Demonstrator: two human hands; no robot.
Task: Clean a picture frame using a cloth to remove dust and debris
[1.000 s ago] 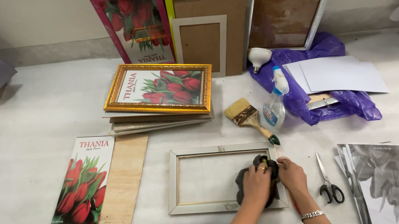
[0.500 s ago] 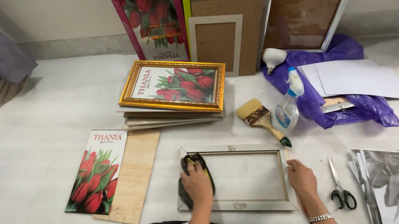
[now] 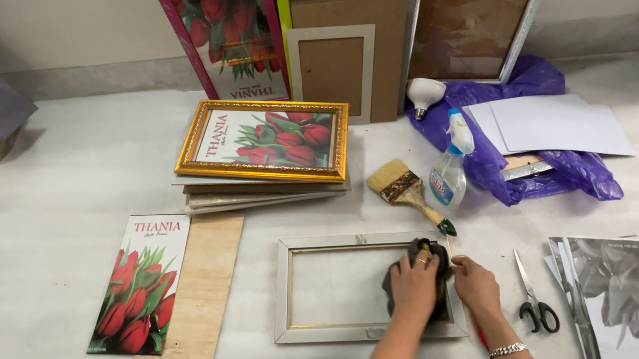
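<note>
Both hands work the silver frame [image 3: 328, 292] lying at six o'clock: I see my left hand [image 3: 413, 286] pressing a dark cloth [image 3: 425, 255] on its right rail, fingers closed over it; my right hand [image 3: 476, 285] steadies the outer edge, flat, grasping nothing. Wiping looks underway, not finished.

Dark cloth [image 3: 422, 270]; matt silver-painted frame [image 3: 345, 239].
</note>
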